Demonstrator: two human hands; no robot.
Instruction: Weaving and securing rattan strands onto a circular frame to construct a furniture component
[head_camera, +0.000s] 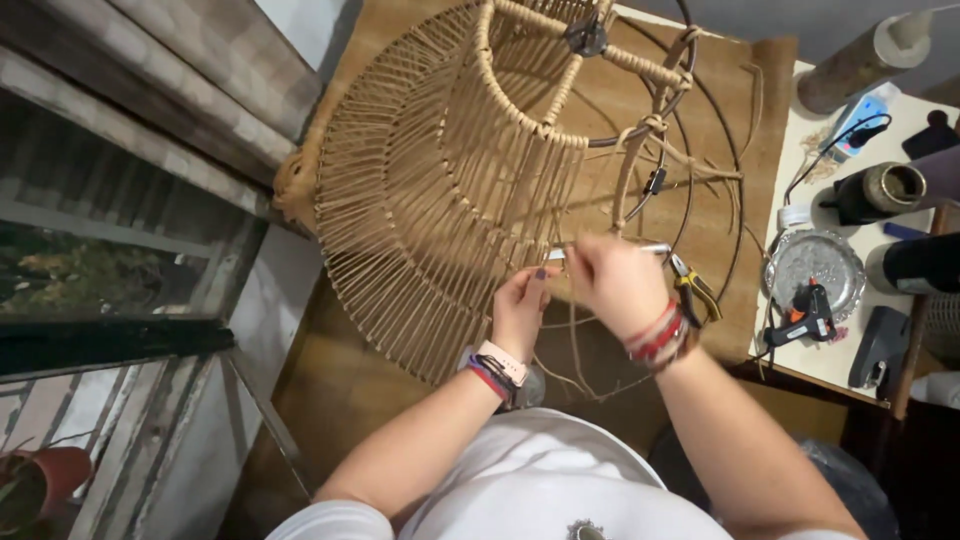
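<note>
From my head camera, looking down: my left hand (520, 305) and my right hand (615, 280) meet at the near rim of the large round wire lampshade frame wrapped in tan jute cord (440, 190). The frame lies tipped on its side across a brown burlap cloth (720, 90). Its wide rim faces me and its narrower ring sits farther off, so its long axis runs away from me toward the top of the view. The wrapped cords fan out from the inner ring to the outer rim on the left half; the right half is bare dark wire.

My left fingers are pressed together, pinching at the rim just beside my right hand. My right fingers are curled shut around a slim silvery tool (655, 248) that lies roughly level and points right; I cannot tell what kind it is.

Yellow-handled pliers (695, 290) lie on the cloth just beside my right wrist. On the white table (830, 365) to my right stand a round silver tray (815, 265), a black and orange glue gun (805, 318) at the tray's near edge, a dark mug (880, 192), a tall speckled brown cylinder (850, 65) and a small blue flat packet (860, 115).
</note>
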